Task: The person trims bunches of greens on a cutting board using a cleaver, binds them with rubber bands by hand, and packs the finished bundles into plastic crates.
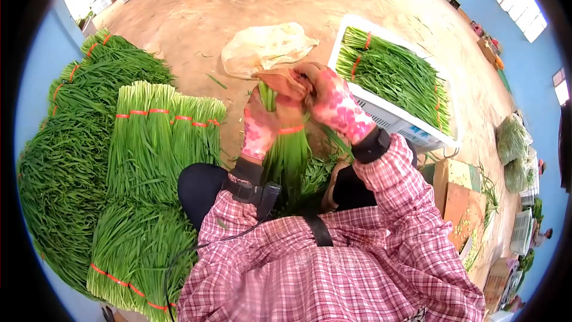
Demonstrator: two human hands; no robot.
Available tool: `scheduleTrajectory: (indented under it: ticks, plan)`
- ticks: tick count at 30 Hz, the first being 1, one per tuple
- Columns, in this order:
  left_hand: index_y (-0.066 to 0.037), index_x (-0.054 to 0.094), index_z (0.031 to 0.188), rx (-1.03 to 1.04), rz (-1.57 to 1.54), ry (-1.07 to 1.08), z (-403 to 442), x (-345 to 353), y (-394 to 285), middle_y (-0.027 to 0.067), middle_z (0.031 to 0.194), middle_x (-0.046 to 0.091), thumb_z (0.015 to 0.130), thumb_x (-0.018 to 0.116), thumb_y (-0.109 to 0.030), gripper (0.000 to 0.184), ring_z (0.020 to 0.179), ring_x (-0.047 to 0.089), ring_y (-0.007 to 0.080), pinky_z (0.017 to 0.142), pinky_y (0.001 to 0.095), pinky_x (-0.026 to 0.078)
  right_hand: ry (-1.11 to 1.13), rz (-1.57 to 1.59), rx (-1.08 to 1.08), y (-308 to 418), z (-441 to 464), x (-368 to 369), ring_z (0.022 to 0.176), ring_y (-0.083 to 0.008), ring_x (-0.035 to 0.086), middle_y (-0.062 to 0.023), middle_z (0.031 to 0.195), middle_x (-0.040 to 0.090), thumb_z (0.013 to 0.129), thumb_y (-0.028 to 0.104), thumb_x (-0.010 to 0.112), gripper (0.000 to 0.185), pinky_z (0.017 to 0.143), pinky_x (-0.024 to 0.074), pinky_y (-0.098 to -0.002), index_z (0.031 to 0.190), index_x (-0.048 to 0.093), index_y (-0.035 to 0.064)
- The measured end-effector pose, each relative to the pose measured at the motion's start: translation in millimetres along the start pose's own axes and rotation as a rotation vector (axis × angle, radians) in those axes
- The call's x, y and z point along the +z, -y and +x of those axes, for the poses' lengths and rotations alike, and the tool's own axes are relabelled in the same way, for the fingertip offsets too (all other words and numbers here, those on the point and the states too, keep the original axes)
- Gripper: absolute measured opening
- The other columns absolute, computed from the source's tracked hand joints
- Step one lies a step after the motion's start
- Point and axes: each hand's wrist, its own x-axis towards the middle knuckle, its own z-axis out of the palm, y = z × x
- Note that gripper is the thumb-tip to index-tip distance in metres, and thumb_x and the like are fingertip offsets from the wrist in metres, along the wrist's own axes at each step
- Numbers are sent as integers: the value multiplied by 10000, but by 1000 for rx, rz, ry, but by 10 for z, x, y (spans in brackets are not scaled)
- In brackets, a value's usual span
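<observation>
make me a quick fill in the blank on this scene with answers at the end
1. Beyond the left hand and the bunch of green stalks it grips, a crumpled bag lies on the ____.
2. The crate holding tied greens is ____.
3. The large pile sits to the crate's ____.
4. The wall is ____.

Missing words: floor; white; left; blue

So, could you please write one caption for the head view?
Left hand holding a banded bunch, right hand near its top, between piled bundles and a white crate.

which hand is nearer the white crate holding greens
Right. The right hand is just left of the white crate; the left hand is farther left, at the green bundle.
</observation>
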Motion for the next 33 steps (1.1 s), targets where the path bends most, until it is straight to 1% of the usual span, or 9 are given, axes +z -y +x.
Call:
scheduleTrajectory:
  ticks: [4, 6, 8, 12, 16, 22, 26, 31, 33]
  plan:
    - [18, 560, 1196, -122, -38, 11, 15, -190, -403, 146, 989, 693, 785, 774, -247, 534, 837, 690, 273, 762, 377, 547, 52, 644, 673, -159, 275, -88, 717, -197, 680, -106, 758, 675, 897, 62, 562, 187, 598, 539, -304, 1068, 616, 13]
    - [17, 555, 1210, -140, -87, -7, -3, -154, -282, 144, 989, 696, 787, 770, -240, 539, 840, 692, 267, 765, 372, 548, -75, 811, 613, -214, 385, -270, 595, -143, 639, -69, 736, 670, 920, 63, 541, 149, 530, 511, -264, 1035, 617, 7]
    - [15, 550, 1228, -177, -196, -42, -18, -113, -130, 140, 997, 700, 788, 766, -227, 546, 849, 692, 256, 772, 366, 550, 328, 608, 532, -78, 289, -546, 708, -166, 659, -97, 837, 676, 877, 64, 593, 233, 640, 539, -281, 1102, 617, 6]
    - [-13, 566, 1240, -157, -378, 81, -6, 32, 54, 141, 1044, 688, 777, 769, -206, 541, 926, 665, 223, 821, 366, 540, 55, 36, -121, 101, 220, 37, 794, -323, 678, -236, 904, 657, 812, 80, 614, 328, 693, 553, -351, 1132, 624, 8]
    - [-10, 603, 1185, -236, -212, 82, 7, -149, -192, 100, 965, 706, 773, 772, -183, 478, 817, 674, 221, 749, 345, 554, 61, 679, 553, 6, 442, -123, 572, -143, 630, -91, 744, 684, 879, 20, 514, 231, 523, 513, -265, 1075, 611, -55]
    - [4, 605, 1142, -2, 52, 92, 71, -136, -378, 119, 957, 711, 778, 768, -184, 441, 815, 687, 216, 744, 347, 555, 53, 139, -20, 18, 223, -49, 676, -205, 683, -189, 788, 678, 867, 119, 578, 269, 656, 557, -326, 1096, 652, -1]
    - [-19, 608, 1135, -83, 71, 134, 76, -243, -744, 124, 971, 708, 776, 758, -182, 422, 823, 692, 212, 731, 348, 552, 151, 618, 581, 156, 498, -423, 549, -118, 611, -118, 864, 723, 893, 44, 504, 347, 498, 496, -250, 1217, 620, 4]
    - [6, 580, 1164, 144, 176, 180, 34, -176, -474, 139, 906, 699, 768, 763, -198, 482, 793, 687, 205, 708, 357, 547, 425, 209, 126, 324, 453, -142, 788, -344, 682, -185, 918, 687, 818, 172, 570, 265, 721, 547, -461, 1035, 680, 69]
    - [6, 573, 1175, 133, 165, 160, -22, -201, -482, 137, 898, 699, 767, 765, -198, 495, 791, 685, 202, 708, 357, 547, 401, 298, 232, 238, 494, -127, 705, -229, 675, -141, 859, 699, 831, 179, 633, 241, 638, 550, -344, 1019, 685, 38]
